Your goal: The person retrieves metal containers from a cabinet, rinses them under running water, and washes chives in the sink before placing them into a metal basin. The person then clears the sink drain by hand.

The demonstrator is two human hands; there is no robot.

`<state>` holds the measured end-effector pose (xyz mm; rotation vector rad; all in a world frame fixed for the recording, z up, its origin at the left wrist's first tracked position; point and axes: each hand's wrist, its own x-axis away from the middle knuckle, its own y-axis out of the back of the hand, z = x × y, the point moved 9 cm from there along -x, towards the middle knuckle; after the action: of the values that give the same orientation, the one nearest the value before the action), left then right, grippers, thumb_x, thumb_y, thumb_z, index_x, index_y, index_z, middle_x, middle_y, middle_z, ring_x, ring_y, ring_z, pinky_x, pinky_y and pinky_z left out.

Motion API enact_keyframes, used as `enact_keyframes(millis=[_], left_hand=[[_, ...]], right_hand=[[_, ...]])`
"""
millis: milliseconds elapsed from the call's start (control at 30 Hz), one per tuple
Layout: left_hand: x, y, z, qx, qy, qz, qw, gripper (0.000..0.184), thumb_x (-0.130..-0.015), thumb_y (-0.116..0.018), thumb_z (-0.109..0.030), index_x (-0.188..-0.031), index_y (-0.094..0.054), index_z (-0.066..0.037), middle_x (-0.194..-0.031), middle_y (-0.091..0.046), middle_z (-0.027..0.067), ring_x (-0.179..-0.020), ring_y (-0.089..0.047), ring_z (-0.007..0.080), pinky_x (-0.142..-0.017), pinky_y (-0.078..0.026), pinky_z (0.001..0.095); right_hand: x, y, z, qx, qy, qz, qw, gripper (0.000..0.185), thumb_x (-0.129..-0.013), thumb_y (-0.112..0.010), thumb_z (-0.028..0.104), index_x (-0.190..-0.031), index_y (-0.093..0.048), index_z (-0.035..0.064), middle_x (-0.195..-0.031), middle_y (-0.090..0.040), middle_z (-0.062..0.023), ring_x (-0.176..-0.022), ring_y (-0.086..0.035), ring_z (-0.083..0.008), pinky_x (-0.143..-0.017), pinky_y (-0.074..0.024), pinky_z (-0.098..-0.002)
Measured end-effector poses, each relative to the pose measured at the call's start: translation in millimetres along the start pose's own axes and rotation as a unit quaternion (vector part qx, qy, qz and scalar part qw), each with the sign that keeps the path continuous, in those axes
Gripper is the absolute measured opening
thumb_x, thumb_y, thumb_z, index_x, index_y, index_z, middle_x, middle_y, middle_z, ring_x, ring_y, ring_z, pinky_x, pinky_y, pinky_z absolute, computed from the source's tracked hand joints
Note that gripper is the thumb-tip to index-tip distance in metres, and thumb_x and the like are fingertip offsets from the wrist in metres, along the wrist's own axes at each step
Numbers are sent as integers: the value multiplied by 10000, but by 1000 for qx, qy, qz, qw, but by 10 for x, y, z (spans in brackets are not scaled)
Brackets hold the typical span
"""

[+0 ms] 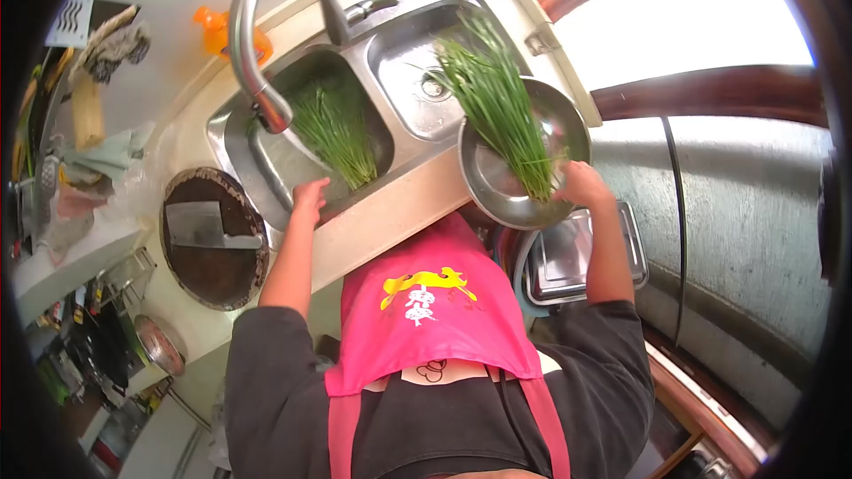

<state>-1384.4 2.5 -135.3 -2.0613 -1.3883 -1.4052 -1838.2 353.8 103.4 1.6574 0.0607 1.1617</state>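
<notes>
A bunch of long, thin green chives (501, 98) lies slanting across a round metal bowl (484, 173), its leaf tips reaching over the right sink basin. At the bowl's right side, my right hand (584, 184) has its fingers curled at the lower ends of these chives. A second bunch of chives (337, 137) rests in the left sink basin (257, 155). My left hand (311, 200) is over that basin's front edge, apart from the chives, fingers partly extended and holding nothing visible.
A curved faucet (244, 44) arches over the left basin. The right basin (399, 62) adjoins it. On the left, a cleaver (200, 226) lies on a round chopping board (204, 279). An orange bottle (213, 31) stands behind the sink. A rectangular metal tray (564, 253) sits below the bowl.
</notes>
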Motion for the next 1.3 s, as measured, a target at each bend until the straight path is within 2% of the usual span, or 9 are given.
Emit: enact_keyframes(millis=[200, 367, 433, 533, 600, 733, 933, 1033, 1300], left_hand=[[-840, -662, 106, 3, 23, 43, 999, 1053, -649, -867, -367, -1415, -308, 92, -1432, -420, 228, -1323, -412, 318, -1077, -338, 448], [-1178, -559, 224, 87, -33, 74, 993, 505, -774, -699, -165, -1200, -552, 62, -1142, -605, 228, -1090, -598, 343, -859, -516, 437], [-1150, -156, 218, 188, -4, -12, 982, 344, -794, -621, -112, -1096, -613, 54, -1025, -643, 225, -964, -649, 355, -759, -553, 426], [-1151, 196, 517, 345, 115, -66, 929, 313, -799, -571, -126, -1048, -638, 53, -989, -650, 227, -839, -665, 355, -662, -557, 446], [-1279, 27, 422, 185, -30, -116, 975, 495, -758, -712, -234, -1127, -602, 77, -1109, -622, 238, -976, -630, 358, -789, -524, 496], [-918, -183, 213, 231, 39, 80, 969, 823, -645, -856, -366, -1245, -517, 84, -1209, -590, 245, -1098, -576, 367, -934, -451, 493], [-1078, -84, 153, 168, -31, -54, 984, 696, -698, -855, -309, -1197, -557, 74, -1182, -599, 220, -1023, -621, 333, -822, -531, 473], [-928, -290, 66, 299, 58, 208, 929, 639, -700, -862, -281, -1167, -584, 55, -1147, -620, 210, -993, -641, 316, -779, -554, 470], [-212, 184, -185, 414, 3, 214, 885, 382, -819, -732, -59, -1155, -566, 11, -1022, -654, 164, -877, -686, 304, -746, -593, 498]], right_hand=[[418, 830, 1103, -56, 73, -110, 990, 201, -777, -675, 150, -881, -687, -21, -769, -675, -197, -722, -681, -343, -693, -533, -409], [7, -23, 3269, -385, 292, 137, 865, 226, -929, -630, 180, -1061, -689, 5, -924, -707, -93, -863, -646, -129, -780, -515, -283], [-891, -798, 3706, -378, 269, 134, 876, 415, -840, -703, 271, -1111, -651, -38, -1021, -697, -187, -953, -669, -236, -846, -515, -358], [-2096, -1643, 3829, -313, 68, 45, 946, 606, -711, -807, 291, -1155, -615, -75, -1087, -678, -207, -1001, -656, -280, -882, -504, -379], [-2456, -2062, 4006, -352, -17, 51, 935, 670, -648, -850, 283, -1163, -612, -74, -1100, -675, -195, -1003, -651, -297, -893, -503, -383], [-2726, -2341, 4122, -485, 89, 150, 857, 654, -543, -908, 143, -1108, -645, -55, -1050, -678, -185, -905, -676, -289, -776, -555, -378], [-3005, -2867, 4116, -490, -3, 110, 865, 489, -748, -767, 71, -1165, -577, -98, -1055, -670, -191, -883, -687, -342, -732, -571, -455], [-2527, -2769, 4500, -654, -2, 355, 668, 416, -800, -699, 18, -1185, -569, -71, -1051, -670, -178, -895, -682, -329, -767, -568, -460], [-1681, -1677, 4432, -627, 117, 323, 699, 360, -849, -624, -22, -1201, -548, -42, -1101, -642, -165, -966, -662, -284, -831, -562, -442]])
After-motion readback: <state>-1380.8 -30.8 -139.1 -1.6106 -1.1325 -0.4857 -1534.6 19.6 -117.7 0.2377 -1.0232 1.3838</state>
